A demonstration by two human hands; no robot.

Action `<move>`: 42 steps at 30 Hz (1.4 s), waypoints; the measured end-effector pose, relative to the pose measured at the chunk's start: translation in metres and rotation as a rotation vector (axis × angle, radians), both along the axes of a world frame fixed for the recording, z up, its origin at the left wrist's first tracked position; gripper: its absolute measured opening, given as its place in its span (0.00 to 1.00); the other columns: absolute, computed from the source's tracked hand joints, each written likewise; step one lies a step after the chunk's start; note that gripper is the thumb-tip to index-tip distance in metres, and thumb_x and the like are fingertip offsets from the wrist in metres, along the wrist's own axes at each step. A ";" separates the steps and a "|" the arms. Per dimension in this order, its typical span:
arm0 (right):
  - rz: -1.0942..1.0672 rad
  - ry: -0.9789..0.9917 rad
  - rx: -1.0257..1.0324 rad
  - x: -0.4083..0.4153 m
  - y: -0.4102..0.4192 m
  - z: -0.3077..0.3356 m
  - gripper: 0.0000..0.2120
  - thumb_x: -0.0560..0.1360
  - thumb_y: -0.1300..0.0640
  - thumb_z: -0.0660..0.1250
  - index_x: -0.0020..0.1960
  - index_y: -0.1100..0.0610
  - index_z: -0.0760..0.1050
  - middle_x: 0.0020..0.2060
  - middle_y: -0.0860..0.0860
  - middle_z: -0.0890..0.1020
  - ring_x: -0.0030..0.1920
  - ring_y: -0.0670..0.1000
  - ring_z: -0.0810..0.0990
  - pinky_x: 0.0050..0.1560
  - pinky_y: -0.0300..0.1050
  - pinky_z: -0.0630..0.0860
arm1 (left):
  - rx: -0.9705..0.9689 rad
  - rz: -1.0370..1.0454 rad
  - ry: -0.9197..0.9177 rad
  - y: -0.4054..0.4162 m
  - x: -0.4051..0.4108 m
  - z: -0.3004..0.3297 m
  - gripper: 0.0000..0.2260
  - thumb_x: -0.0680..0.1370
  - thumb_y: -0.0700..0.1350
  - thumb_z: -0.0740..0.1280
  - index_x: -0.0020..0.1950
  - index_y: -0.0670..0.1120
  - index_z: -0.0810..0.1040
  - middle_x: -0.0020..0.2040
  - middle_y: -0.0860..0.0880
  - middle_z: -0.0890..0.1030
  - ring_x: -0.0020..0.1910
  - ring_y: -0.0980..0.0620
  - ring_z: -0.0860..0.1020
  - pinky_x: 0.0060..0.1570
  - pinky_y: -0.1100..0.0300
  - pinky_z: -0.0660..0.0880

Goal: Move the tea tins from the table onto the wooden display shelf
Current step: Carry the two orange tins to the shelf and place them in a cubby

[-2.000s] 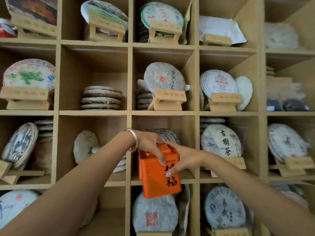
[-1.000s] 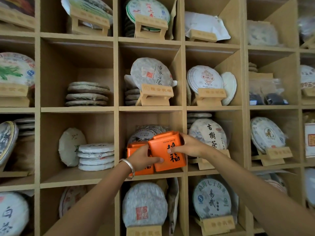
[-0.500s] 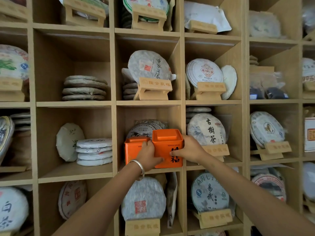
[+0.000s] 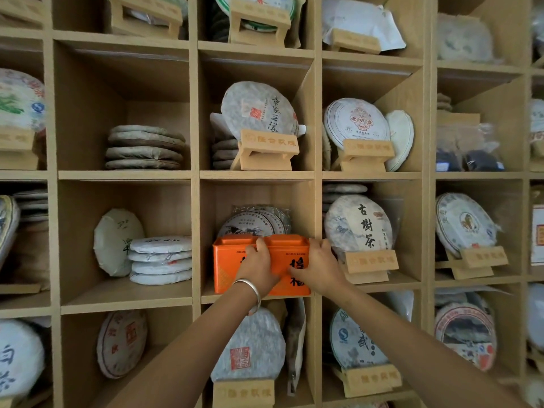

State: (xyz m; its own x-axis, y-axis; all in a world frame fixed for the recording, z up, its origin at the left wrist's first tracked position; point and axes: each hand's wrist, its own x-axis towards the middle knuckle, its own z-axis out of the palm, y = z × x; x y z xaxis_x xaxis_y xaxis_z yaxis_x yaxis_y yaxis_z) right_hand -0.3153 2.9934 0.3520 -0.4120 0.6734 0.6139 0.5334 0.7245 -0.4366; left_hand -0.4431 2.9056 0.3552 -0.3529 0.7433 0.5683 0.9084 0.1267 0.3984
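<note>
Now, step in hand: two orange tins are sitting side by side on the floor of one middle cubby of the shelf (image 4: 253, 175), and both hands are settling them there; I am judging this to be the tail end of a placement.
Right tin (image 4: 290, 260): it is standing upright against the cubby's right wall, its front at the shelf's edge, black characters partly showing between the hands.
Left tin (image 4: 228, 266): it is standing upright, touching the right tin, its front mostly showing left of the wrist.
Left hand (image 4: 259, 265): it is lying over the seam between the two tins, fingers (image 4: 260, 244) curling up over the top edge there; whether they are gripping or only pressing I cannot tell.
Right hand (image 4: 319, 266): it is wrapping the right tin's outer corner, fingers (image 4: 316, 244) hooking over the lid's right end and the thumb lying across the front face, so it is holding that tin.
Next move, as I judge it: both hands are needing to let go and draw straight back without dragging the tins off the edge, then be heading for the worktop, which is out of view, if more tins are waiting.
Behind the tins: a wrapped tea cake (image 4: 254, 222) is leaning at the cubby's back.
Left wrist: a silver bangle (image 4: 250, 287) is circling it.
</note>
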 end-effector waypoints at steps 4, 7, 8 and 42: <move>-0.061 0.013 0.096 -0.001 0.000 -0.002 0.38 0.66 0.45 0.74 0.68 0.58 0.63 0.59 0.55 0.68 0.56 0.54 0.75 0.45 0.41 0.68 | -0.087 0.038 0.109 0.000 -0.001 0.007 0.33 0.75 0.50 0.70 0.72 0.41 0.57 0.62 0.38 0.69 0.51 0.40 0.78 0.48 0.53 0.77; -0.074 -0.026 0.200 -0.001 -0.001 -0.003 0.36 0.68 0.45 0.74 0.68 0.57 0.62 0.60 0.55 0.67 0.57 0.54 0.74 0.47 0.41 0.69 | -0.080 0.138 0.209 -0.001 -0.001 0.008 0.33 0.72 0.56 0.70 0.70 0.44 0.62 0.64 0.39 0.67 0.57 0.41 0.74 0.51 0.53 0.76; -0.069 -0.036 0.214 0.000 0.000 -0.003 0.36 0.69 0.45 0.74 0.68 0.57 0.61 0.61 0.55 0.67 0.57 0.54 0.74 0.48 0.41 0.69 | -0.046 0.188 0.270 0.000 -0.002 0.007 0.32 0.71 0.59 0.70 0.68 0.45 0.64 0.64 0.41 0.66 0.59 0.42 0.71 0.52 0.54 0.75; -0.114 -0.236 0.174 -0.002 0.005 0.015 0.26 0.72 0.49 0.72 0.63 0.59 0.67 0.62 0.59 0.66 0.56 0.58 0.76 0.51 0.47 0.73 | -0.069 0.135 0.534 0.020 -0.024 0.010 0.32 0.71 0.56 0.70 0.70 0.46 0.64 0.66 0.44 0.69 0.66 0.42 0.68 0.71 0.43 0.59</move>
State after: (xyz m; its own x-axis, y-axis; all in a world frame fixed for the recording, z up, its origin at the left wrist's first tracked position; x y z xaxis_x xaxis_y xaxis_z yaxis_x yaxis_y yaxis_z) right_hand -0.3176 2.9982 0.3667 -0.4846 0.6168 0.6202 0.6876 0.7069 -0.1658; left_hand -0.4667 2.9257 0.3655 -0.1239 0.7532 0.6460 0.9559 0.2653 -0.1260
